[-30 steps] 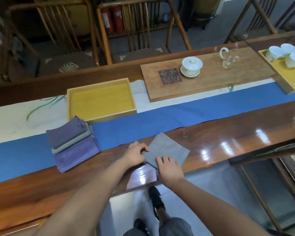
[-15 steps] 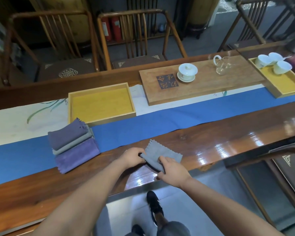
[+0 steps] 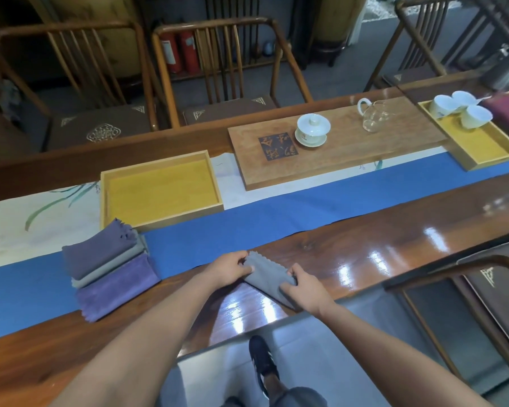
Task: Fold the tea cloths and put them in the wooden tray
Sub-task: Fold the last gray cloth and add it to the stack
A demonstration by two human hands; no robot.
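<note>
A small grey tea cloth (image 3: 267, 275) with a zigzag edge lies folded into a narrow strip on the glossy wooden table, near its front edge. My left hand (image 3: 231, 268) pinches the cloth's far left end. My right hand (image 3: 304, 287) grips its near right end. To the left, a stack of three folded cloths (image 3: 109, 267) in dark purple, grey and lighter purple rests on the blue runner. Behind that stack stands the wooden tray (image 3: 159, 190) with a yellow floor and nothing in it.
A flat wooden tea board (image 3: 365, 145) carries a white lidded cup (image 3: 312, 130) and a glass pitcher (image 3: 375, 116). A second tray (image 3: 479, 145) with three white cups sits at the far right. Wooden chairs stand behind the table, another at the near right.
The grey cloth went from a flat square to a narrow folded strip. My hands moved from its near corner to its two ends.
</note>
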